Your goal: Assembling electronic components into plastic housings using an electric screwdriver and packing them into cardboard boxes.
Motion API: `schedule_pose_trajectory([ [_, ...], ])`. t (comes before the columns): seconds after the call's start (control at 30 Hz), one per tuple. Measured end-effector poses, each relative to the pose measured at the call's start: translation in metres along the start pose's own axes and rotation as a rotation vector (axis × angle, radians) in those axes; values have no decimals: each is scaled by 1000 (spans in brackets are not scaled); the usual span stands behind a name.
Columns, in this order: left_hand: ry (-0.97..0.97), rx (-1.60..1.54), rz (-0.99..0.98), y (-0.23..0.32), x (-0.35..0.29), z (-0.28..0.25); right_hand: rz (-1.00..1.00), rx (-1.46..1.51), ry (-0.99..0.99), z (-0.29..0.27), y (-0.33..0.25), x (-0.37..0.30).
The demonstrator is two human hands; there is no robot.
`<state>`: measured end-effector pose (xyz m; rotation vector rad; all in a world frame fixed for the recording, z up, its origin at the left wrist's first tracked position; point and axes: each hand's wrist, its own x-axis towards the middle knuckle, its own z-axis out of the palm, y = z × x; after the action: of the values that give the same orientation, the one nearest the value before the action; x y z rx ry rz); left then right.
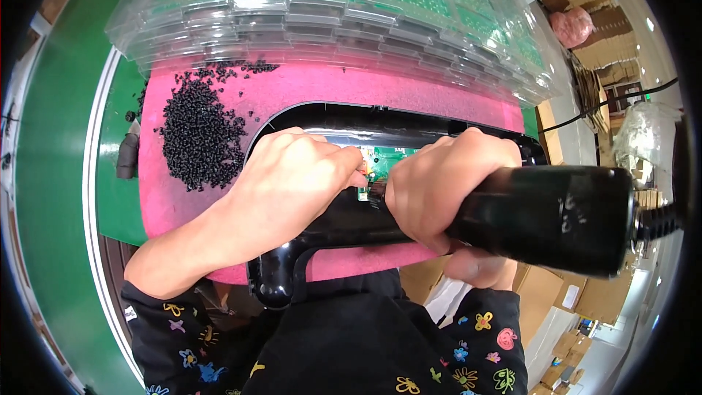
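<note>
A black plastic housing (351, 228) lies across the pink mat, with a rounded leg at its lower left. Inside it sits a green circuit board (387, 164), partly covered by my hands. My right hand (439, 183) is wrapped round a black corded electric screwdriver (545, 216), whose front end points left toward the board. From the left, my left hand (300, 172) reaches over the housing, thumb and fingers pinched at the board's edge close to the screwdriver's tip. What the pinch holds, if anything, is hidden.
Small black screw-like pieces (199, 132) lie heaped on the pink mat (172, 212), left of the housing. Stacked clear plastic trays (329, 22) with green circuit boards fill the far side. A dark roll (128, 153) stands beyond the mat's left edge. Cardboard boxes (537, 296) stand at the right.
</note>
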<state>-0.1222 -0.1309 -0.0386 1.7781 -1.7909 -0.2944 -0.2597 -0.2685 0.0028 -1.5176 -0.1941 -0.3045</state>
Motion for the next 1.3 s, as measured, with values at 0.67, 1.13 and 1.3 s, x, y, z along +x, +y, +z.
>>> schedule_pose_trajectory([
  [0.67,-5,-10,70,-4,-4,6,-157,-1,73,6,-13,-11],
  [1.13,92,-401,109,8,10,6,-457,108,118,-17,-38,-26],
  [1.3,123,-270,144,5,9,9,-367,-62,272,-33,-37,-43],
])
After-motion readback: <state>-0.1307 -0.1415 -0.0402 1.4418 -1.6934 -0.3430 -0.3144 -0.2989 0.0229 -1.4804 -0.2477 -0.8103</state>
